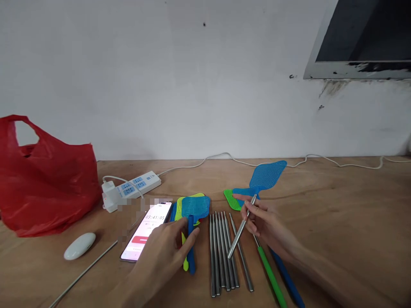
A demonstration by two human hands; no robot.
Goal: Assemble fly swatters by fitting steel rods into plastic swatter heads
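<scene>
My left hand [168, 246] is closed around the handle of a blue fly swatter [195, 206], whose mesh head lies over a yellow-green swatter head [180, 209] and other swatters. My right hand [265, 220] pinches a shiny metal rod [239, 233] between thumb and fingers, tilted above the table, with the index finger stretched out to the left. Several similar metal rods [221, 252] lie side by side between my hands, one a little apart. Just beyond and under my right hand are a blue swatter head [268, 175] and a green one [231, 199]. A green handle [271, 276] and a blue handle [287, 280] lie below it.
A lit phone [150, 229] showing a timer lies left of the swatters. Behind it sits a white power strip [138, 184] with a plugged-in charger and cables. A white oval object [79, 246] and a red plastic bag [48, 184] are at left. A wall closes the back.
</scene>
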